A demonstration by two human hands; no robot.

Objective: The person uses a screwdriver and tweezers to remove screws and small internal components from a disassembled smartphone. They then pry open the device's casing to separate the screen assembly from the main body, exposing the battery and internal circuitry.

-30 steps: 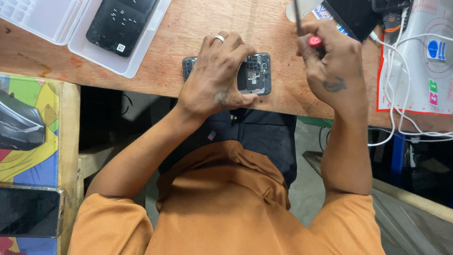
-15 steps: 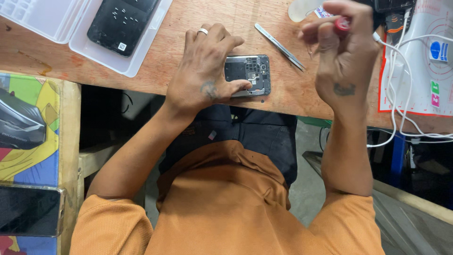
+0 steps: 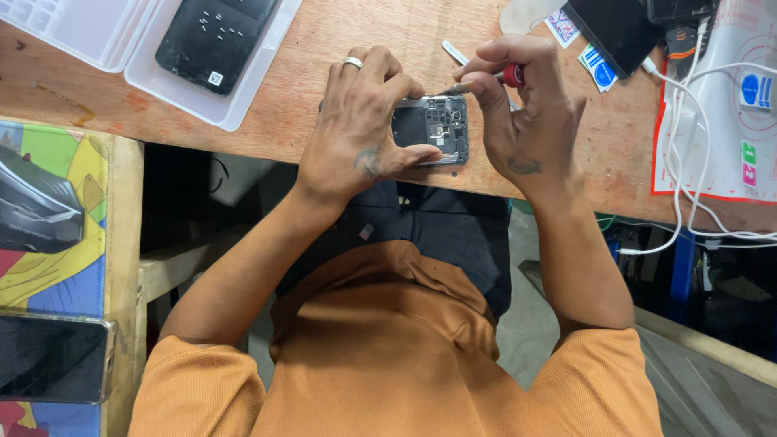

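Observation:
My left hand, with a ring on one finger, holds down an opened phone on the wooden table. The phone's back is off and its inner parts show. My right hand grips a small screwdriver with a red handle. Its metal tip rests at the phone's upper edge. Silver tweezers lie on the table just beyond the phone, partly hidden by my right hand.
A white tray at the upper left holds a black phone back cover with small screws on it. A white mat with white cables lies at the right, by a dark phone. A colourful side table stands at the left.
My right hand has come down and left from the table's far right, bringing the screwdriver tip to the phone. My left hand shifted its grip, uncovering more of the phone.

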